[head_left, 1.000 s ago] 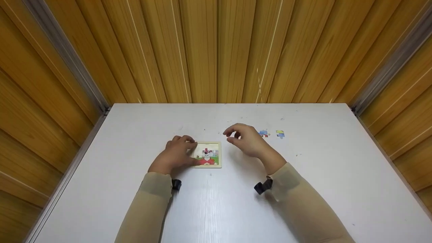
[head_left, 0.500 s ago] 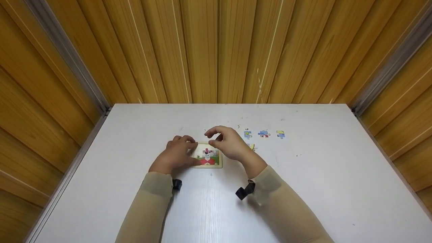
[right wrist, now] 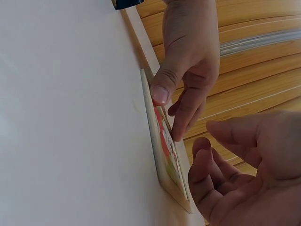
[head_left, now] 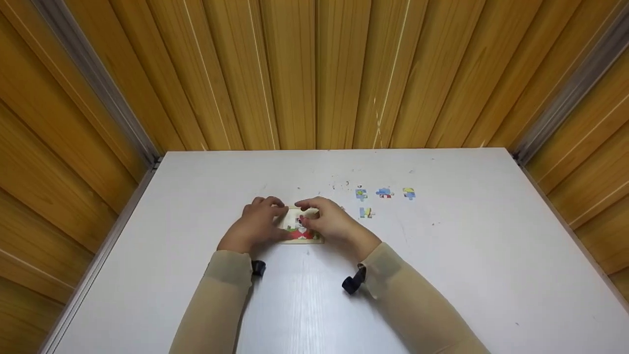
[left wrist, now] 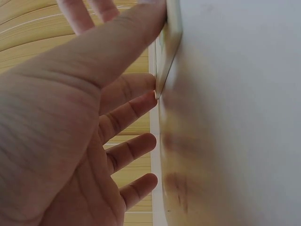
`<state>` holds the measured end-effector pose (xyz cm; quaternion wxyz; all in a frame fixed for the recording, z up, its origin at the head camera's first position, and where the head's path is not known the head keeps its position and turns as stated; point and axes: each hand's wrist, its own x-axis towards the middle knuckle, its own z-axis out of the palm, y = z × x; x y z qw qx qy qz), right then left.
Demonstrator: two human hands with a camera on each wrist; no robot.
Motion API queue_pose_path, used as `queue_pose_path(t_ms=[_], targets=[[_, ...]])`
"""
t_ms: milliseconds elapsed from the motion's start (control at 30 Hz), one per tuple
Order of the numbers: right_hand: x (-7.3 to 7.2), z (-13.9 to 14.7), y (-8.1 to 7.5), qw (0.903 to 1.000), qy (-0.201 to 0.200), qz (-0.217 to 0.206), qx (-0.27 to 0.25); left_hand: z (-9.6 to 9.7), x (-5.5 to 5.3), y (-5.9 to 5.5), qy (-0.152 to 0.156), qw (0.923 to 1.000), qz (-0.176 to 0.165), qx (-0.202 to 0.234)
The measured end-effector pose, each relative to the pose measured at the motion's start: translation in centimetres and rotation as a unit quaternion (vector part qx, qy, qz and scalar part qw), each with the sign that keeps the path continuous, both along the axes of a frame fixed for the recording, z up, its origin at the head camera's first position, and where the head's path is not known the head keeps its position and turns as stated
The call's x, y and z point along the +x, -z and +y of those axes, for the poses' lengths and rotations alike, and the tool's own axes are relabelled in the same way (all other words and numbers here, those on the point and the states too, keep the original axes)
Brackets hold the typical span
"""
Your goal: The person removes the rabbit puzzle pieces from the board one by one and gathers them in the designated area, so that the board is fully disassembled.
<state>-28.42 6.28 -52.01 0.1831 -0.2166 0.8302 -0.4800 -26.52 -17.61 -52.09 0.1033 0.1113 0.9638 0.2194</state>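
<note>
A small wooden puzzle tray (head_left: 307, 242) lies on the white table, its picture a red-and-white cartoon animal over green. My left hand (head_left: 258, 221) grips the tray's left side, thumb on the near part and fingertips at the far edge. In the right wrist view, that thumb presses the picture by the pale rim (right wrist: 151, 122). The left wrist view has the tray's edge (left wrist: 175, 33) under the thumb. Over the tray's right part hovers my right hand (head_left: 331, 221), partly hiding the picture. Its thumb and fingers are bent but apart, with nothing visible between them.
Several loose jigsaw pieces lie right of the tray: a blue one with yellow-green (head_left: 361, 193), a blue-and-red one (head_left: 385, 193), a yellow-and-blue one (head_left: 409, 193) and, nearer, a yellow-and-white one (head_left: 366, 212). Wood-patterned panels (head_left: 314, 73) rise behind the table.
My right hand has moved left and down from beside the tray to over it, uncovering loose pieces on the right. My left hand and the tray have stayed in place.
</note>
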Motion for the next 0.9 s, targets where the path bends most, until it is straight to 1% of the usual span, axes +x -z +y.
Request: queue_pose_path(t_ms=[100, 133, 267, 333, 433, 533, 700, 900], targets=[[0.1, -0.2, 0.5, 0.9998, -0.007, -0.002, 0.018, -0.2, 0.1, 0.0, 0.001, 1.0, 0.0, 0.002], [0.1, -0.2, 0.6, 0.9995, -0.008, 0.002, 0.031, -0.2, 0.1, 0.1, 0.002, 1.0, 0.001, 0.001], [0.1, -0.4, 1.0, 0.9954, -0.015, 0.035, 0.088, -0.2, 0.0, 0.1, 0.003, 1.0, 0.002, -0.006], [0.2, -0.5, 1.0, 0.9928, -0.016, 0.048, 0.108, -0.2, 0.0, 0.1, 0.001, 1.0, 0.001, -0.007], [0.1, -0.6, 1.2, 0.9911, -0.011, 0.06, 0.118, -0.1, -0.1, 0.1, 0.003, 1.0, 0.003, -0.007], [0.0, -0.5, 1.3, 0.9906, -0.006, 0.062, 0.122, 0.0, 0.0, 0.0, 0.004, 0.9999, 0.007, -0.007], [-0.1, -0.4, 1.3, 0.9893, -0.013, 0.067, 0.129, 0.0, 0.1, -0.2, 0.008, 0.9999, 0.009, -0.007], [0.0, -0.4, 1.1, 0.9889, -0.015, 0.066, 0.132, -0.1, 0.2, -0.4, 0.009, 0.9999, 0.005, 0.003]])
